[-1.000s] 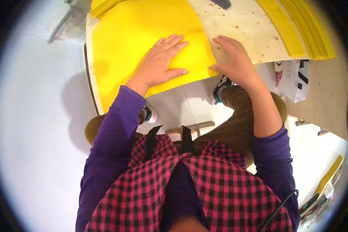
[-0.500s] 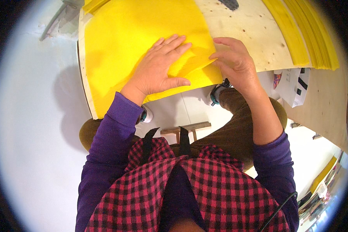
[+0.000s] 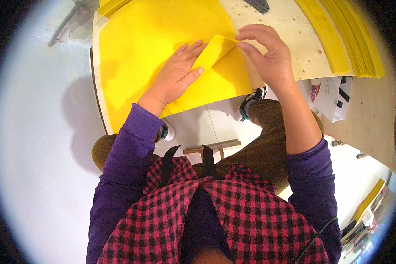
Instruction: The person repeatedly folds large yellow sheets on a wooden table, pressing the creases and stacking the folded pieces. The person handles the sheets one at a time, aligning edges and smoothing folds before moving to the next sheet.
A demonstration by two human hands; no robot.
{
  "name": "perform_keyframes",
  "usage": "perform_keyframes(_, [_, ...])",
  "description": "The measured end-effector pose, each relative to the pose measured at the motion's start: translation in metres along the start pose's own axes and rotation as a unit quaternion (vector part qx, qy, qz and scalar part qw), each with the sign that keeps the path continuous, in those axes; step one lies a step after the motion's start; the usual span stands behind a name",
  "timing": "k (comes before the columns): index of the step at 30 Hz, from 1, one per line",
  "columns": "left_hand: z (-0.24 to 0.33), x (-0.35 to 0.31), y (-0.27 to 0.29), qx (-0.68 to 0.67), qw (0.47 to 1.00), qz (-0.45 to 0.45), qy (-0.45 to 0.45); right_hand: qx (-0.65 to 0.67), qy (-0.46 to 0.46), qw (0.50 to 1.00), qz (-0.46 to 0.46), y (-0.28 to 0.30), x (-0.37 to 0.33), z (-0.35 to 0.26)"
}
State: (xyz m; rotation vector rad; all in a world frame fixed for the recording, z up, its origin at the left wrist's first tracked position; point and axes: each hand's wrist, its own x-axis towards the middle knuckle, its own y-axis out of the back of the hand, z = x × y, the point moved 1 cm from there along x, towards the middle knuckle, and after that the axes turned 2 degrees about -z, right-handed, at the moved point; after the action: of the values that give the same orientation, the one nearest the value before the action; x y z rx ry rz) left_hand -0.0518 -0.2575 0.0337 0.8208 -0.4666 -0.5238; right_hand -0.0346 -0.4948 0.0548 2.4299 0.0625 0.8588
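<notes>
A wide yellow cloth sheet (image 3: 136, 57) lies on the wooden table, with at least one more yellow layer (image 3: 226, 81) showing beneath its turned-up near right corner. My right hand (image 3: 270, 55) pinches the tip of that corner between thumb and fingers, just past the sheet's right side. The lifted corner stands up as a narrow folded flap. My left hand (image 3: 174, 79) lies flat on the cloth, fingers stretched away from me. Its thumb rests by the base of the flap, which hides part of the fingers.
Bare plywood tabletop (image 3: 281, 33) shows to the right, with a dark grey piece (image 3: 258, 5) at the far side. Yellow strips (image 3: 323, 37) and a stack of folded yellow cloth (image 3: 358, 39) line the right. A white bag (image 3: 336, 99) hangs below the edge; a wooden stool (image 3: 213, 146) stands under me.
My right hand has moved away from me and slightly left, peeling the cloth's corner up and back. The left hand has shifted a little left, with its thumb now by the flap.
</notes>
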Motion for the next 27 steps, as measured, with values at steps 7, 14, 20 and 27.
perform_keyframes(7, [0.000,-0.005,0.002,-0.016,0.999,-0.004,0.030,0.020,-0.230,0.966,-0.115,0.028,-0.020,0.009])
perform_keyframes(14, [-0.007,-0.003,0.001,-0.015,1.000,-0.006,0.003,-0.060,-0.191,0.980,0.019,0.041,0.022,0.056])
perform_keyframes(20, [-0.008,-0.004,0.000,0.009,1.000,-0.018,0.021,-0.222,-0.199,0.954,0.011,0.011,0.079,0.115])
perform_keyframes(27, [-0.003,-0.005,0.004,-0.018,0.998,-0.036,0.046,-0.243,-0.231,0.939,-0.077,-0.003,0.104,0.127])
